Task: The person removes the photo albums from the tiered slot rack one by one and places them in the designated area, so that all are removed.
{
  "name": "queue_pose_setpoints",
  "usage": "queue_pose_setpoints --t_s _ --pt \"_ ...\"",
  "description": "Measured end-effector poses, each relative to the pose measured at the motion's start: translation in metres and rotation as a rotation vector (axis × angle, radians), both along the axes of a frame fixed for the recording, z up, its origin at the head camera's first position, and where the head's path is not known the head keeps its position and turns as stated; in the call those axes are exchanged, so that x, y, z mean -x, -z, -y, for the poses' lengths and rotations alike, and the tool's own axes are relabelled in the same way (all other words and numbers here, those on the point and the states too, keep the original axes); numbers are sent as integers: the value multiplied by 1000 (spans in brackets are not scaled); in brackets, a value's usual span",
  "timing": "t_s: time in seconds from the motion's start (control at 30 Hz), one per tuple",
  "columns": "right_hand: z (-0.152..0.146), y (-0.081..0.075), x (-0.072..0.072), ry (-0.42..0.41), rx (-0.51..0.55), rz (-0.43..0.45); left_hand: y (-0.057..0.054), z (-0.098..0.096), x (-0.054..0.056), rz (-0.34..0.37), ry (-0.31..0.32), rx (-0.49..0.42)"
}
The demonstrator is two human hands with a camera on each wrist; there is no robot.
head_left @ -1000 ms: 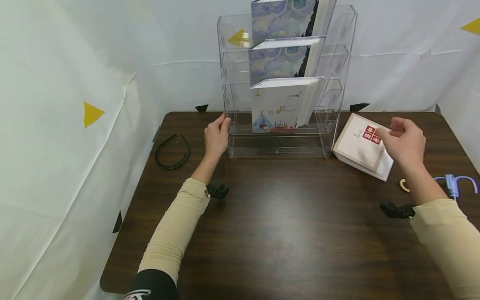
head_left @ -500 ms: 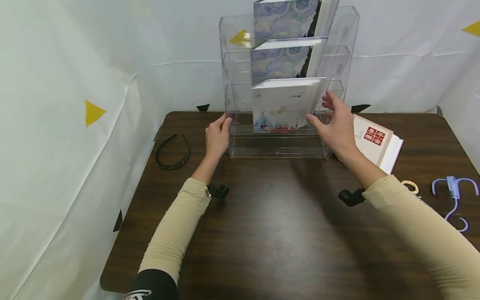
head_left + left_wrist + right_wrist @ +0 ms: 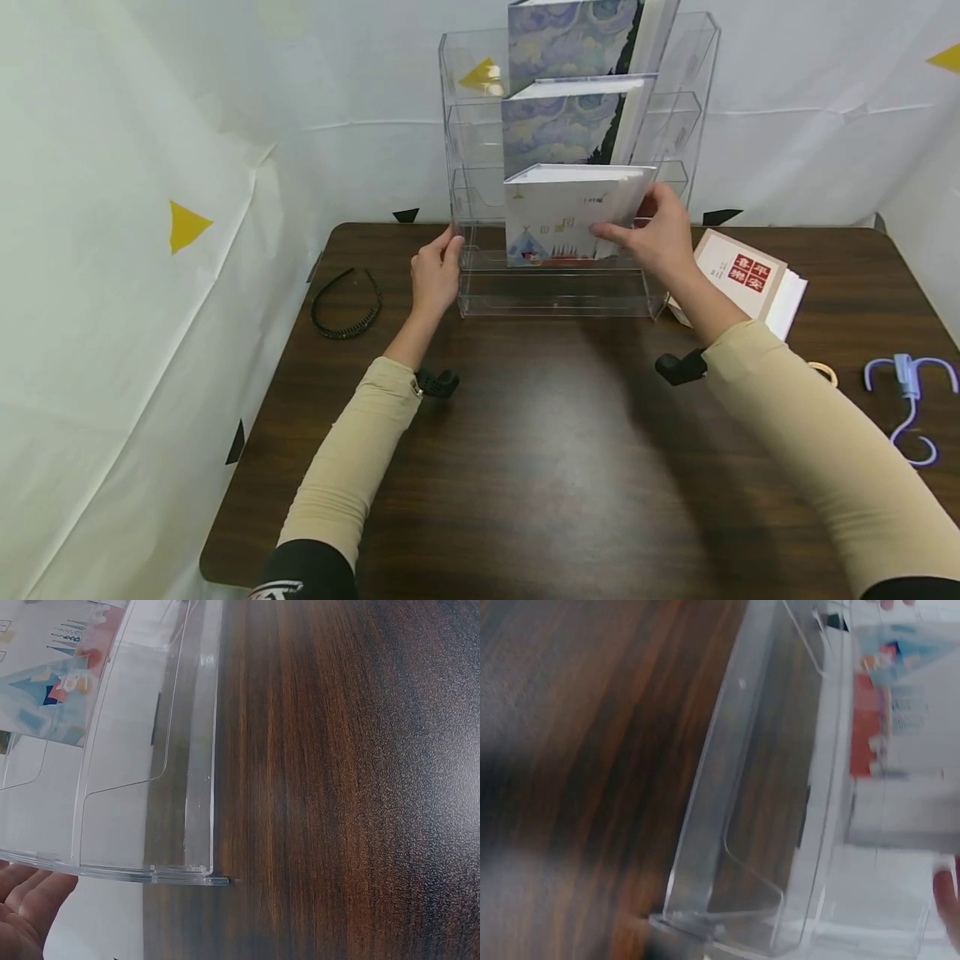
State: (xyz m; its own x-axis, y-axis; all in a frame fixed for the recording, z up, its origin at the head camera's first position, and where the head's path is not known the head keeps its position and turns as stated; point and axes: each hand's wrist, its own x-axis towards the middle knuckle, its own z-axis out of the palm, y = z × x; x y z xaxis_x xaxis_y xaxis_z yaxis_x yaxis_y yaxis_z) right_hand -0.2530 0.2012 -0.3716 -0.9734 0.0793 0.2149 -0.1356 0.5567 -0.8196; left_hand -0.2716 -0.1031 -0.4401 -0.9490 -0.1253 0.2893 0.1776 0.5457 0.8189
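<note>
A clear tiered display rack (image 3: 555,305) stands at the back of the table. My left hand (image 3: 436,271) holds its left side panel, and in the left wrist view the fingers (image 3: 45,904) lie against the outer face of that panel. In a lower tier sits a white book (image 3: 551,218) with a blue tent drawn on its cover. My right hand (image 3: 660,237) grips this book by its right edge, thumb on the front cover, fingers behind. Two books with swirling blue-purple covers, an upper book (image 3: 573,42) and a middle book (image 3: 558,129), stand in the tiers above.
A beige book (image 3: 742,271) with a red square lies right of the rack, partly behind my right forearm. Farther right are a purple hook-shaped hanger (image 3: 907,375) and a cream ring-like piece (image 3: 827,371). A black headband (image 3: 345,332) lies at the left.
My right hand has moved left from above the beige book to the white book and taken hold of it. The white book's top has tipped slightly forward. My left hand stays on the rack.
</note>
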Motion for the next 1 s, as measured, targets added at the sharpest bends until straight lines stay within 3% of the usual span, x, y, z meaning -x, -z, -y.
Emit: queue_pose_setpoints --t_s 0.13,0.23,0.47,0.57,0.7,0.8,0.93,1.0 --pt "-6 -1 3 -160 -20 39 0 -1 0 3 2 2" --pt "-8 -1 3 -218 -14 46 0 0 -1 3 1 5" --pt "-8 -9 -3 -220 -10 13 0 1 1 -21 4 10" --pt "-13 -18 -11 -221 16 -44 0 2 2 -33 -3 5" --pt "-30 -31 -32 -226 128 -129 1 2 3 -36 -5 13" --pt "-48 -36 -55 -243 329 -147 1 1 3 -24 -1 14" --pt "-75 -25 -96 -240 589 -87 1 1 1 -11 5 15" --pt "-88 -11 -116 -210 636 -9 3 2 0 -5 2 17"
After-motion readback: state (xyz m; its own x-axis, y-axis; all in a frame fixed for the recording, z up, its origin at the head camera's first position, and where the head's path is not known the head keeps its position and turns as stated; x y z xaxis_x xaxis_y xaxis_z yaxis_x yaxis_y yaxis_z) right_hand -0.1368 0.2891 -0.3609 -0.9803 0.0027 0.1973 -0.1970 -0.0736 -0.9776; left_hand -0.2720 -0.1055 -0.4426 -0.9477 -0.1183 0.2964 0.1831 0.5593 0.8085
